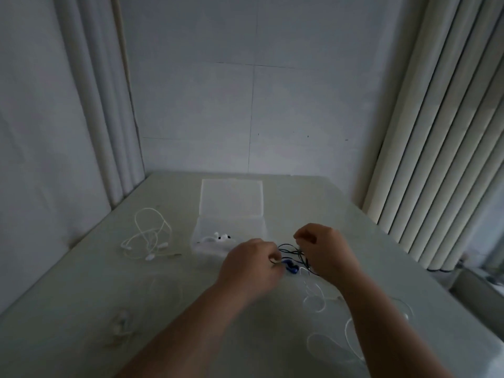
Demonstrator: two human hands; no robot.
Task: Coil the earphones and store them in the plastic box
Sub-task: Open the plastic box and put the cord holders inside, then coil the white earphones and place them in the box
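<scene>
Both hands work over the table [81, 282], just in front of the open plastic box [231, 230]. The left hand [251, 266] pinches the dark earphones [293, 257] near the blue buds, and the right hand [324, 249] is closed on the cable loops. To coil well, I think each loop should stay small and even, without pulling tight. White earphones [148, 238] wait on the left.

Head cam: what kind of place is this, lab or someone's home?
Hard to say; probably a plain indoor work corner. A pale table is pushed against a bare panelled wall, with long curtains at the right side. Only earphones and a clear plastic box lie on it.
</scene>
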